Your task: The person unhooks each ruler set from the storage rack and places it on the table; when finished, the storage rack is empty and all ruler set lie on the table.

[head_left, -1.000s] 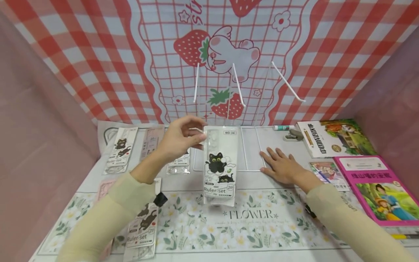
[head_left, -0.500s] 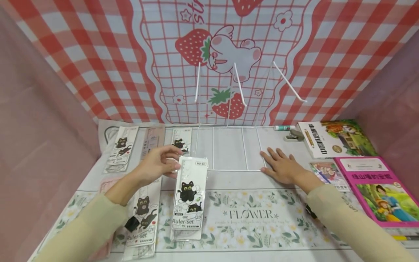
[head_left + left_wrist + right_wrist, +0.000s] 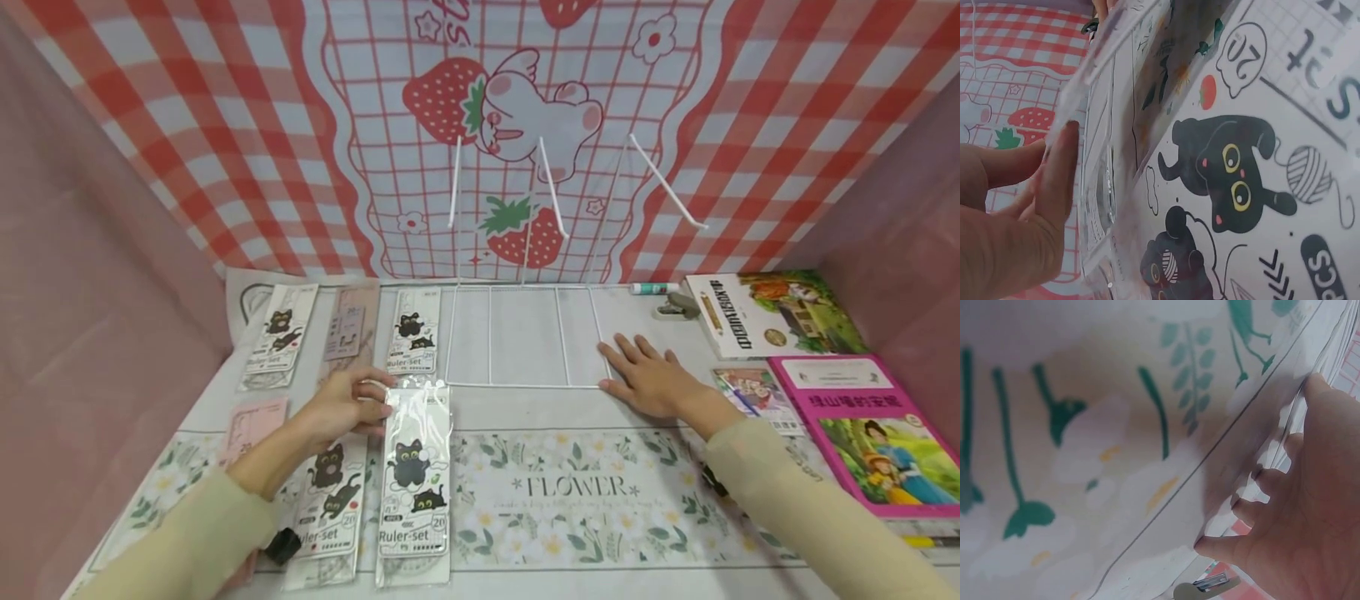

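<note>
My left hand [image 3: 343,407] pinches the upper left edge of a clear-wrapped ruler set [image 3: 415,492] with black cats on its card. That pack lies low over the flowered cloth, slightly overlapping the foot of another ruler set [image 3: 417,329]; whether it fully touches the table I cannot tell. In the left wrist view, the fingertips [image 3: 1069,134] meet the edge of the plastic sleeve. Spread flat, my right hand [image 3: 651,382] rests on the table at the right side of the white wire rack's base [image 3: 517,386].
Further ruler sets lie at left: a cat one [image 3: 281,333], a pink one [image 3: 349,329] and a cat one [image 3: 330,508] under my left forearm. Three bare rack hooks [image 3: 551,187] stick forward. At right are a stapler [image 3: 675,307], a glue stick [image 3: 654,288] and books [image 3: 870,425].
The left hand has brought the ruler set from in front of the rack down and leftward to the table beside the other packs. My right hand stays put.
</note>
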